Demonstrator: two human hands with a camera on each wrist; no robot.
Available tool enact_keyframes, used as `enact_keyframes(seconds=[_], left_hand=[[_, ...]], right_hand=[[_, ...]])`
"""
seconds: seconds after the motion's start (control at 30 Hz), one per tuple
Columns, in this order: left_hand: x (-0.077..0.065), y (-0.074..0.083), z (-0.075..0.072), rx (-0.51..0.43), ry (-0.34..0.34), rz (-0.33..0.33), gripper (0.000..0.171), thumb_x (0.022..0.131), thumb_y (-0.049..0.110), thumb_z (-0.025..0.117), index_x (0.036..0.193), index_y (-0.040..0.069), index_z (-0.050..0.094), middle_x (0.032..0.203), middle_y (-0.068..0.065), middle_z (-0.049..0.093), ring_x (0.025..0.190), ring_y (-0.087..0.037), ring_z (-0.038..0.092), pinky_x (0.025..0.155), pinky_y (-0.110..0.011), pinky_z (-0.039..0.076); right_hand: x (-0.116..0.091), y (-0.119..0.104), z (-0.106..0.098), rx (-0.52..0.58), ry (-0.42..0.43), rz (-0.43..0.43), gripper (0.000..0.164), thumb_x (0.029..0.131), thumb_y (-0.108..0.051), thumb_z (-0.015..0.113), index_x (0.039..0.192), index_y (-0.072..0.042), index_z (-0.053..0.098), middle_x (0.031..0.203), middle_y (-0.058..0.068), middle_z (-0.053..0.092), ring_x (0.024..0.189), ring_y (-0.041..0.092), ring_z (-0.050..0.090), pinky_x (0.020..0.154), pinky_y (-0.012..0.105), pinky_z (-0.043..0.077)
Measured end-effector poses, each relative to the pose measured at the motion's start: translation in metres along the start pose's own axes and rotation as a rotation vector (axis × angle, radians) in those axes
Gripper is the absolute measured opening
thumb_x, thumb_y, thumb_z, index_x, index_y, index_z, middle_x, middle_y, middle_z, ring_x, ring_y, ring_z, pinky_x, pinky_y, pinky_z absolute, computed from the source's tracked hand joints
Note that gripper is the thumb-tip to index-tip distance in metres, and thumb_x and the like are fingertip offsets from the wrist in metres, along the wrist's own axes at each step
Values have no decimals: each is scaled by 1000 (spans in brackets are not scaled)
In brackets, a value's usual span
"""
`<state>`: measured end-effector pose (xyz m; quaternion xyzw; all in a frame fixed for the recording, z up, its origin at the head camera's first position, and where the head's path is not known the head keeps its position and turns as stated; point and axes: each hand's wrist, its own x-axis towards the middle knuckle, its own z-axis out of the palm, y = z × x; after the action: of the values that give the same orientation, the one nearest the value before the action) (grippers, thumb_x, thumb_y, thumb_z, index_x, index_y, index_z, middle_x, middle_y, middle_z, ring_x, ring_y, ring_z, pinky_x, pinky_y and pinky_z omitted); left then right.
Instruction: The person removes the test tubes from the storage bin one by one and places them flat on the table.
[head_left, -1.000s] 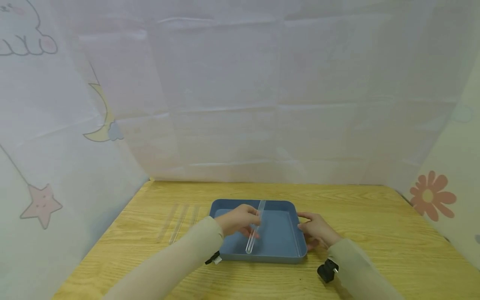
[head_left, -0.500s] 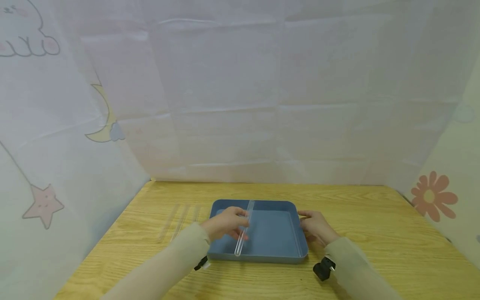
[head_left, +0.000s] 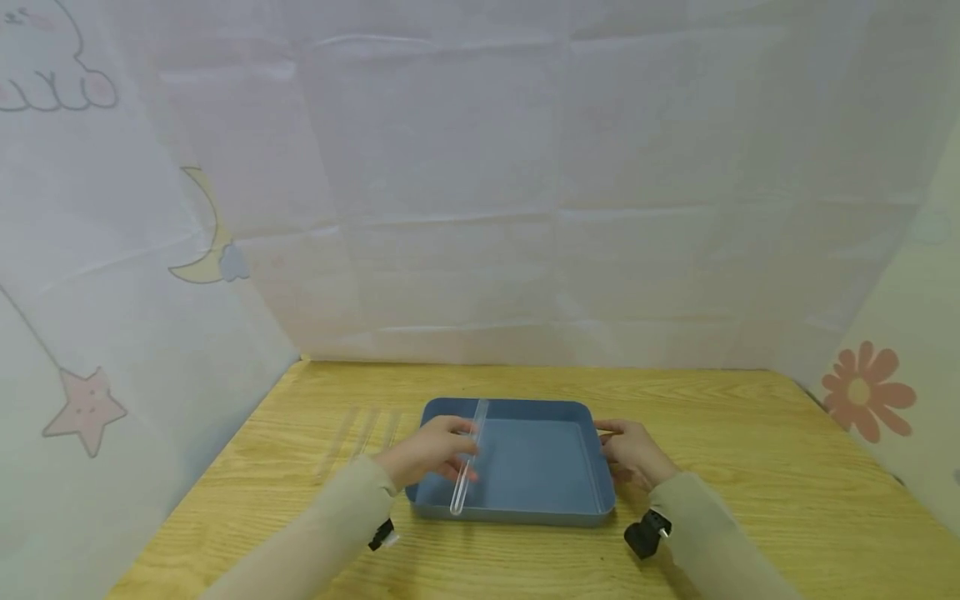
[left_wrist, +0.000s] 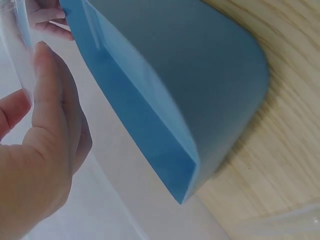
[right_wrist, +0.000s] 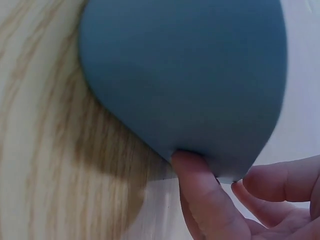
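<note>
My left hand (head_left: 431, 450) pinches a clear, round-ended test tube (head_left: 459, 493) between thumb and fingers. The tube slants over the left part of a blue rectangular tray (head_left: 540, 475). In the left wrist view, the left hand (left_wrist: 47, 135) is beside the tray's raised wall (left_wrist: 210, 75), with the tube (left_wrist: 15, 50) passing out of frame at the upper left. My right hand (head_left: 633, 454) holds the tray at its right side. Seen from the right wrist, its fingertips (right_wrist: 192, 167) press the outer wall, and another finger meets the rim.
Several clear tubes (head_left: 365, 432) lie side by side on the wooden table (head_left: 750, 450), left of the tray. A thin pale line runs along the tray's right inner side. A pale patterned sheet (head_left: 465, 250) stands behind the table and at both sides.
My left hand has moved left with the test tube, from the tray's middle toward its left side. The right hand stays at the tray's right side, with the tray nearly still.
</note>
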<state>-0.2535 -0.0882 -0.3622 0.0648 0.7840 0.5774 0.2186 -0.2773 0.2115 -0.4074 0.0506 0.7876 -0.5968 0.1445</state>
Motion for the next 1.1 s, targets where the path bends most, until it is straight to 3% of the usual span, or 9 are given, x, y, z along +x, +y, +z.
enact_keyframes(seconds=[0.67, 0.87, 1.1], left_hand=[[-15, -11, -17, 43, 62, -27, 51, 94, 5, 55, 142, -6, 41, 124, -23, 59, 68, -19, 67, 58, -30, 54], [-21, -14, -25, 57, 75, -12, 53, 93, 6, 55, 142, -8, 40, 117, -20, 62, 70, -21, 68, 61, -31, 55], [-29, -14, -37, 48, 65, 4, 55, 94, 7, 52, 144, -10, 35, 121, -23, 61, 71, -19, 68, 61, -29, 54]], right_hand=[[1, 2, -2, -1, -22, -20, 59, 86, 15, 41, 144, 9, 32, 127, 32, 48, 79, 24, 62, 54, 35, 51], [3, 3, -2, 3, -20, -18, 60, 86, 15, 41, 144, 9, 32, 130, 34, 47, 78, 23, 62, 54, 35, 51], [2, 3, -2, 1, -24, -19, 59, 87, 15, 41, 144, 10, 31, 130, 35, 46, 80, 23, 63, 54, 36, 52]])
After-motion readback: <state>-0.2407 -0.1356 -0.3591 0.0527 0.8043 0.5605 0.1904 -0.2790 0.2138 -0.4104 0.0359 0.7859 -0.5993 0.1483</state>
